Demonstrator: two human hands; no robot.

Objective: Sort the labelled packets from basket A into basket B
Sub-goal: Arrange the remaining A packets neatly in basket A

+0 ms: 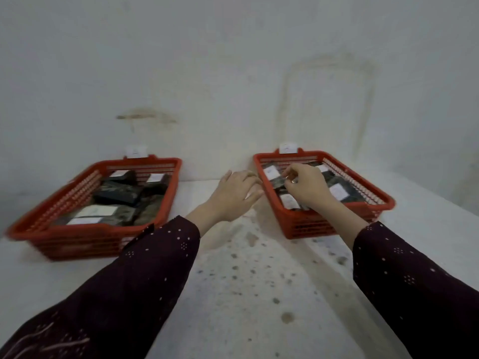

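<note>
Right hand point(305, 187): fingers bent toward the thumb over the packets point(337, 190) in the first basket point(337, 224) directly beneath it. Whether it pinches one cannot be told. Left hand point(233, 193): fingers straight, at that basket's outer wall. Well beyond the left hand, the second basket point(77, 239) holds other packets point(114, 195). The cards point(288, 148) behind both baskets are illegible, so A and B cannot be assigned. Sorting appears partway, with packets in each.
</note>
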